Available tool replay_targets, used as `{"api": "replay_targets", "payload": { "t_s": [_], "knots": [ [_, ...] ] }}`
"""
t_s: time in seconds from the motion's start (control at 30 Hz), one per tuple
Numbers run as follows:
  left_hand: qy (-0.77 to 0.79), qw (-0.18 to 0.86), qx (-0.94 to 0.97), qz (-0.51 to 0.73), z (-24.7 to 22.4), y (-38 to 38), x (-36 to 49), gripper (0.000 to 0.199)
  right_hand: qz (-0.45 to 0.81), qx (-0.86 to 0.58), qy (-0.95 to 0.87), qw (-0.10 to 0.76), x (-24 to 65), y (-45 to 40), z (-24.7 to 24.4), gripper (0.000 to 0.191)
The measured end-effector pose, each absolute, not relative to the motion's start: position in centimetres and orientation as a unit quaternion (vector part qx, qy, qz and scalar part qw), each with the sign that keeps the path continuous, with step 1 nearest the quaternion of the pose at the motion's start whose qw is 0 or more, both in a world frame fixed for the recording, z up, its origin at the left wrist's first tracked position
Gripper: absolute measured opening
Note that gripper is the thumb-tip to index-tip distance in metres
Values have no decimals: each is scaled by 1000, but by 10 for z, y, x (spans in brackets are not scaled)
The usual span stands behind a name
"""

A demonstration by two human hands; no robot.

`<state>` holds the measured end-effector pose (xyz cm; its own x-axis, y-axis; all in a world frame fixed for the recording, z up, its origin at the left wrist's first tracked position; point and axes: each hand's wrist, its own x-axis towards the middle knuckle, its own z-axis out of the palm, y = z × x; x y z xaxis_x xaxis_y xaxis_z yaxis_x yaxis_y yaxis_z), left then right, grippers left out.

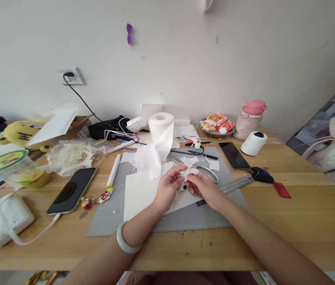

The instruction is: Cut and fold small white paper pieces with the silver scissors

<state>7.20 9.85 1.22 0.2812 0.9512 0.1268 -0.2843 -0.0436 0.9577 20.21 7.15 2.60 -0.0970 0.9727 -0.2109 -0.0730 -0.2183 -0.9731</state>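
Both hands meet over a grey cutting mat with white paper on it. My left hand, with a pale bangle on the wrist, has its fingers pinched on a small white piece that looks like paper or cloth. My right hand pinches the same piece from the other side. Fingers cover much of it, so its exact shape is hidden. Just behind the right hand lie scissors with pale handles, partly hidden. A metal ruler reaches out to the right.
A tissue roll stands behind the hands, its loose end draped forward. One phone lies left, another phone right. Near the latter are a white thread spool, keys and a pink-lidded bottle. A lidded cup stands far left.
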Motion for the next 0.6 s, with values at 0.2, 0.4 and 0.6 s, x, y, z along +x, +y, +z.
{"api": "replay_targets", "payload": {
  "t_s": [0.2,0.4,0.6],
  "knots": [
    [329,578,550,506,10,100,70,25,644,-474,-420,431,209,74,29,24],
    [315,524,612,502,13,98,68,26,629,-486,-422,436,207,75,23,14],
    [314,517,624,494,14,95,70,27,601,-511,-441,428,212,78,23,13]
  ]
}}
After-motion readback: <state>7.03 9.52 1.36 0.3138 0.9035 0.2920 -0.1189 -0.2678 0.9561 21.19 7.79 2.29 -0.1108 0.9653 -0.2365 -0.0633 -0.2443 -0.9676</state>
